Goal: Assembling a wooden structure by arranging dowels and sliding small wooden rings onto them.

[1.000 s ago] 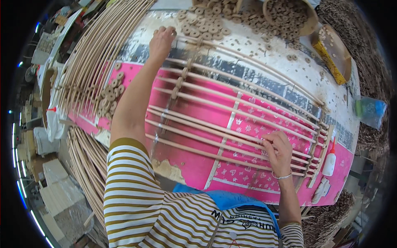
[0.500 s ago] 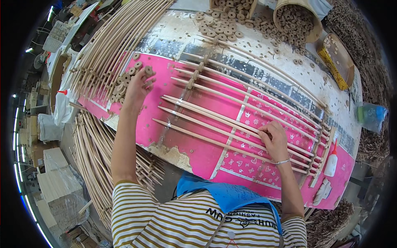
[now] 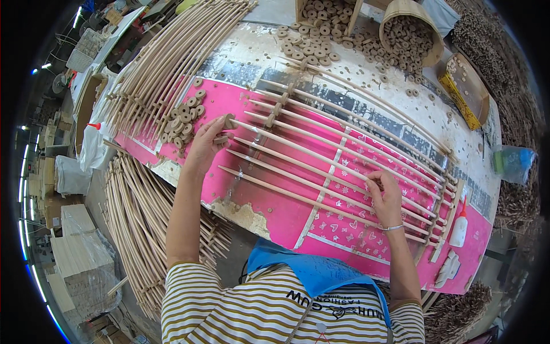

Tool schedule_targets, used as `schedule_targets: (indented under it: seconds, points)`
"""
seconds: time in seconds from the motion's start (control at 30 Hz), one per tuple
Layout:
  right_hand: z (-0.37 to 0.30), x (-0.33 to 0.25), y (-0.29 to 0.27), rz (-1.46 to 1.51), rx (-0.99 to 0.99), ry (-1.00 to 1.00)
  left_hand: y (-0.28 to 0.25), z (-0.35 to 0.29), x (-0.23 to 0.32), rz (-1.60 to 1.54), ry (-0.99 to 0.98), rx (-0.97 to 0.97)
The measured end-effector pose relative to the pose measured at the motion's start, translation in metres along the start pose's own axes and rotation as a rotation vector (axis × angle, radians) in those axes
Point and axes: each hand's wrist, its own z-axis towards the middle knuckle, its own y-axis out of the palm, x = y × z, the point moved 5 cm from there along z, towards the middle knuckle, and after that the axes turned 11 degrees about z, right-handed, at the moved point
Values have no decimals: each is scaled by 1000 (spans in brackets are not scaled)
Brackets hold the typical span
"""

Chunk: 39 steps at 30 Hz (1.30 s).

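Several pale wooden rods (image 3: 303, 189) lie side by side, slanting across a pink sheet (image 3: 275, 221), their tapered ends to the left. My left hand (image 3: 205, 146) grips round wooden discs with centre holes. One disc (image 3: 229, 121) is at the tip of a rod; whether the tip has entered its hole I cannot tell. My right hand (image 3: 386, 198) is closed on that rod farther along, fingers pinched around it. Discs (image 3: 277, 110) are threaded on the neighbouring rods beyond. At the right, the rods' other ends run through a row of discs by a wooden strip (image 3: 448, 221).
Left of my left hand is a pile of loose discs (image 3: 180, 123). Finished-looking rod bundles (image 3: 166, 69) lie behind it. A tipped bucket (image 3: 421, 28) spills discs at the back. A glue bottle (image 3: 459, 229), a white glove (image 3: 448, 268) and a yellow-sided tray (image 3: 458, 94) are at the right.
My left hand has moved right from the disc pile to a rod's tip, carrying discs. My right hand has shifted slightly, and the rod it pinches now stands apart from its neighbour.
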Motion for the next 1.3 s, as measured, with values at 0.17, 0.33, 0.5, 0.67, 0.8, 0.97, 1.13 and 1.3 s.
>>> schedule_targets:
  seconds: [0.17,0.33,0.5,0.67,0.8,0.97,1.13,1.3]
  points:
    - [1,0,-1,-8,-18,-20,1,-1,1,-39,-10,24]
    - [4,-8,1,-34,-16,-57,26,-4,2,61,-17,1]
    - [8,-17,1,-72,35,-85,45,-10,-4,88,-55,75]
    - [9,-23,-2,-143,59,-168,53,-10,-9,112,-71,57]
    - [10,-12,-9,-222,86,-196,66,2,-9,130,-14,-16]
    - [19,-2,0,-117,39,-152,39,-3,-17,177,-7,12]
    - [11,12,-4,-200,110,-181,54,15,-21,65,-57,-46]
    - [16,16,-4,-181,68,-169,46,8,-11,184,-42,2]
